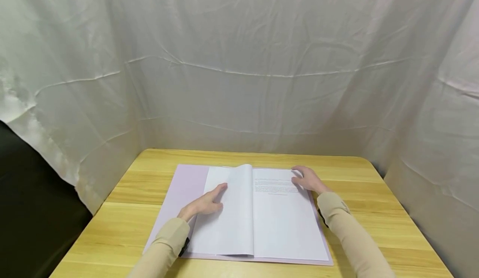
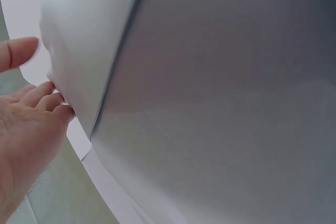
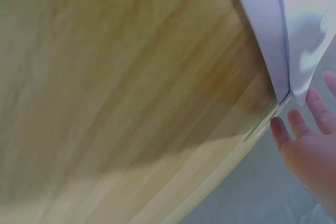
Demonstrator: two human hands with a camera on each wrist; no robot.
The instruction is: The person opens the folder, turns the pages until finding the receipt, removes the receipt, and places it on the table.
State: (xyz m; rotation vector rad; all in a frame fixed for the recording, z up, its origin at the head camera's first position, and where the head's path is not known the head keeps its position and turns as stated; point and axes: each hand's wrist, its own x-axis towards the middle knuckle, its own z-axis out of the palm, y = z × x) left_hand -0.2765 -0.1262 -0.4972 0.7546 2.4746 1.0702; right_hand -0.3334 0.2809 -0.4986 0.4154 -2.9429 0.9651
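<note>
A lilac folder (image 1: 190, 182) with white pages lies spread on the table. My left hand (image 1: 203, 204) reaches over the left page (image 1: 228, 228), which bulges up along the middle fold. In the left wrist view its fingers (image 2: 46, 95) meet the edge of the sheet, with the thumb held apart from them. At the far right corner of the right page (image 1: 286, 224), my right hand (image 1: 308, 180) has its fingers loosely bent. Seen from the right wrist, the fingertips are spread beside that page's corner (image 3: 302, 85), which stands slightly up from the folder.
A few printed lines (image 1: 277, 185) run across the upper right page. The wooden table (image 1: 359, 194) has rounded far corners. Pale cloth curtains (image 1: 243, 99) hang close behind it and on both sides. Something black (image 1: 33, 211) shows at the left.
</note>
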